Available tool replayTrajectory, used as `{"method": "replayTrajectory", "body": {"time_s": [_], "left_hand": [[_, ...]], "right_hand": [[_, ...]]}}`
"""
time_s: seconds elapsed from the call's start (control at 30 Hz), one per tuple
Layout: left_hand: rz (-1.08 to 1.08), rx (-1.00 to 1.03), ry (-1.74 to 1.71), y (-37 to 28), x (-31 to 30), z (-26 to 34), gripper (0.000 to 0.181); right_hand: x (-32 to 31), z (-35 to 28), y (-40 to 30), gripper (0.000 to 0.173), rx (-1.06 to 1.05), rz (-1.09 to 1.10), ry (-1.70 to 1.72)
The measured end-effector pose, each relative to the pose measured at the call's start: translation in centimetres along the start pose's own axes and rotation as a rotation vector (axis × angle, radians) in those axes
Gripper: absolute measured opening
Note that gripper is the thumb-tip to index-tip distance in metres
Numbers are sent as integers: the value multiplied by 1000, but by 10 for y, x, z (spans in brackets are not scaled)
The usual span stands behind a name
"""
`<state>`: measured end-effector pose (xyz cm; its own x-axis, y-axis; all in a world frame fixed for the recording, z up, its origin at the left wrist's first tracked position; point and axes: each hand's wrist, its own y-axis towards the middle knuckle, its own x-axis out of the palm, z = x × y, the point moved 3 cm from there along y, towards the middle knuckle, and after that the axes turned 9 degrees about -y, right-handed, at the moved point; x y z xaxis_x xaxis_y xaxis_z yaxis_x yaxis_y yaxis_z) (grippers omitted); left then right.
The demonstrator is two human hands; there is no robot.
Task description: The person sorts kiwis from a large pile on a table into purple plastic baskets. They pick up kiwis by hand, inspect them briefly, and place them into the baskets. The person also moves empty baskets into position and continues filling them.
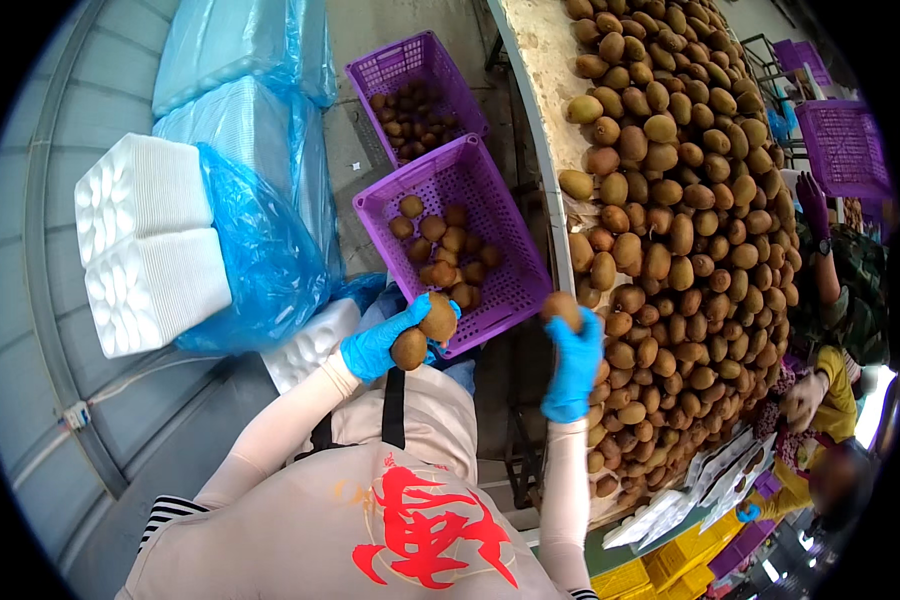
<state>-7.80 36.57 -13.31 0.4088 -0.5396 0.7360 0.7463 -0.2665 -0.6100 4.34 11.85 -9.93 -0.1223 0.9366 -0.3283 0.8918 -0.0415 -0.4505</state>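
Note:
My left hand (379, 343), in a blue glove, is closed around at least two kiwifruits (439, 318) above the near edge of a purple plastic crate (526, 289). Several loose kiwifruits (450, 240) lie on the floor of that crate. At the left rim of the sorting table, my gloved right hand (572, 367) grips a single kiwifruit (561, 309) with its fingertips. That hand is slightly blurred. A broad heap of kiwifruits (682, 255) covers the table to its right.
A second purple crate (360, 71) holding small kiwifruits stands beyond the first. On the left are stacked white fruit trays (150, 285) and blue plastic-wrapped bundles (225, 60). Co-workers' hands (806, 397) show across the table. Yellow crates (675, 559) stand lower right.

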Motion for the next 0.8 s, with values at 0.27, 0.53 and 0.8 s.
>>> {"method": "replayTrajectory", "body": {"time_s": [0.27,0.53,0.8], "left_hand": [[53,-32,-123,-11,-42,53,68],[157,-133,-203,3,-75,56,60],[223,56,-15,6,-39,98,52]], "right_hand": [[169,13,-67,43,222,-333,176],[181,16,-59,37,408,-504,332],[187,-16,-41,38,425,-428,366]]}}
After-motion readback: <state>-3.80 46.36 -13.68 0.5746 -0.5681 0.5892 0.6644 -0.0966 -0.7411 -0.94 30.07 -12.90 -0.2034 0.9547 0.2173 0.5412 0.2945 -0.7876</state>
